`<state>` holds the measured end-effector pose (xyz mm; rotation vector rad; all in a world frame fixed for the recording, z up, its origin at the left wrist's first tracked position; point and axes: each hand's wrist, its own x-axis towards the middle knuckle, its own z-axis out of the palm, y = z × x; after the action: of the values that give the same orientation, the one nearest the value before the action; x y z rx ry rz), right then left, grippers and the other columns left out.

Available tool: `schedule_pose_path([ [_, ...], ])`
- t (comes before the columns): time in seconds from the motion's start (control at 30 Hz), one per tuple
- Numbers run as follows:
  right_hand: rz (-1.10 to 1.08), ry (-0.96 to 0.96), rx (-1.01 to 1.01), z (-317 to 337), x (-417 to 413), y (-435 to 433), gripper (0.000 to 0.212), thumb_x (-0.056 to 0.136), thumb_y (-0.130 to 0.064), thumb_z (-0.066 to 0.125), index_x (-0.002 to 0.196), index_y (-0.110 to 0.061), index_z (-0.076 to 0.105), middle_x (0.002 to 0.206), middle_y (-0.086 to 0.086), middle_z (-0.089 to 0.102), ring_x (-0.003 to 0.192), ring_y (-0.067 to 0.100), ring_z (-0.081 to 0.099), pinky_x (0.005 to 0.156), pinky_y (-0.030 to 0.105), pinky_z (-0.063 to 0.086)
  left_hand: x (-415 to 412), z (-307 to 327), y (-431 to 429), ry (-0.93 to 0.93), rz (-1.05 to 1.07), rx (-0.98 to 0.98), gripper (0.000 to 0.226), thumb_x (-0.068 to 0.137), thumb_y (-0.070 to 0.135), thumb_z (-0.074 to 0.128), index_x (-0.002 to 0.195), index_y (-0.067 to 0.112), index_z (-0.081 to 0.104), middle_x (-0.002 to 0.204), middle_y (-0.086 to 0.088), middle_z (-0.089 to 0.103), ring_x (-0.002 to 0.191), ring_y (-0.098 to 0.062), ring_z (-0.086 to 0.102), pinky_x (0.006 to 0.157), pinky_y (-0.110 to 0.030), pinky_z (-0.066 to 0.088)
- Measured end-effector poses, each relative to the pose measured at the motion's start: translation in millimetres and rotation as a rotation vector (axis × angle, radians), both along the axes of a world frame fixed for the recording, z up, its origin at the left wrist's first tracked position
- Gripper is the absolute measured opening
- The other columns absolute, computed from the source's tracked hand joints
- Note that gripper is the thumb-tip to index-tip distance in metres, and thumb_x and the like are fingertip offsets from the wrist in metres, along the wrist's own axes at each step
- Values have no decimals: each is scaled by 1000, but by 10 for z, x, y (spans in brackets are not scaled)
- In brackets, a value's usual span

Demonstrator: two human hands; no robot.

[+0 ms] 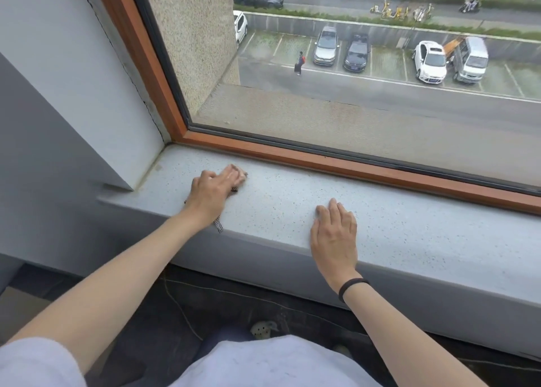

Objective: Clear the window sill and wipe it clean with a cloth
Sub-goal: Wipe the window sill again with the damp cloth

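Left grip (pixel 212 193) flat on a cloth (pixel 218 225) at the left end of the window sill (pixel 409 234)

Its fingers lie fairly straight over the cloth, pressing it to the sill with the fingertips toward the back edge, while one patterned end trails over the front edge beside the wrist. The right grip (pixel 333 237) rests palm down near the front edge, apart from the cloth, fingers straight and close together, with a dark band (pixel 352 287) round its wrist.

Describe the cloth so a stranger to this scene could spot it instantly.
Find the speckled grey window sill under the wooden frame; follow it left. The cloth is pressed under the left hand, a patterned corner poking out by the wrist; the right hand covers only bare sill.
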<state>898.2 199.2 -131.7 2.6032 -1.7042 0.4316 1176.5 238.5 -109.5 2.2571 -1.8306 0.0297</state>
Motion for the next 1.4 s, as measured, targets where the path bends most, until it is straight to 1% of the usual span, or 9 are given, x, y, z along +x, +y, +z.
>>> schedule_pose_path([
  [0.1,-9,-2,-6,-6,19,-14,25,92,-19,47,115,-11,54,133,18,51,123,35,46,106,48,35,-275,6,-244,85,126,-19,55,91,-3,33,142,17,35,150,-3,32,119,-24,34,99,-38,29],
  [0.3,-5,2,-37,21,59,6,24,89,-17,53,112,-11,56,131,19,52,121,35,48,105,49,36,-429,5,-102,121,-407,-29,55,85,-8,54,130,24,55,137,2,52,112,-24,52,95,-43,44],
  [0.37,0,8,-38,25,74,13,24,89,-17,52,112,-11,55,131,18,52,121,34,48,106,48,36,-142,81,-232,101,-254,13,43,93,4,48,128,28,55,136,4,52,109,-23,50,93,-40,45],
  [0.5,-9,21,-13,29,100,9,31,94,-23,32,115,-13,52,133,18,50,123,34,46,108,47,33,-275,197,-555,101,23,-41,44,89,-9,39,120,16,59,124,-4,53,97,-22,41,76,-28,34],
  [0.67,-37,12,-23,38,125,9,38,93,-26,27,115,-12,55,131,17,52,121,34,48,105,47,35,-1018,92,-521,150,-308,-50,43,81,-10,52,115,13,64,112,-4,61,92,-29,49,72,-39,46],
  [0.73,-34,14,-28,45,126,15,38,93,-26,28,114,-12,55,131,17,53,120,34,49,105,47,36,-868,61,-538,89,-380,-44,50,78,-14,52,119,14,62,113,-4,61,91,-29,49,71,-34,43],
  [0.93,-41,29,-29,65,144,15,36,93,-27,27,112,-14,54,131,16,53,120,33,49,105,46,36,-741,218,-721,12,-50,50,45,80,-9,38,120,9,50,119,-8,45,97,-22,35,78,-30,34],
  [1.17,-23,32,-57,67,113,1,36,92,-26,29,112,-13,55,128,16,54,117,33,51,102,46,39,-1327,182,-874,27,-340,70,51,84,-3,44,131,17,45,121,-4,42,106,-21,35,84,-30,34],
  [1.4,-19,60,-42,72,158,18,31,90,-26,34,112,-15,53,131,16,52,120,34,49,104,47,37,-882,271,-798,-10,-133,103,51,77,-10,38,120,14,49,119,-6,42,105,-23,36,83,-32,36],
])
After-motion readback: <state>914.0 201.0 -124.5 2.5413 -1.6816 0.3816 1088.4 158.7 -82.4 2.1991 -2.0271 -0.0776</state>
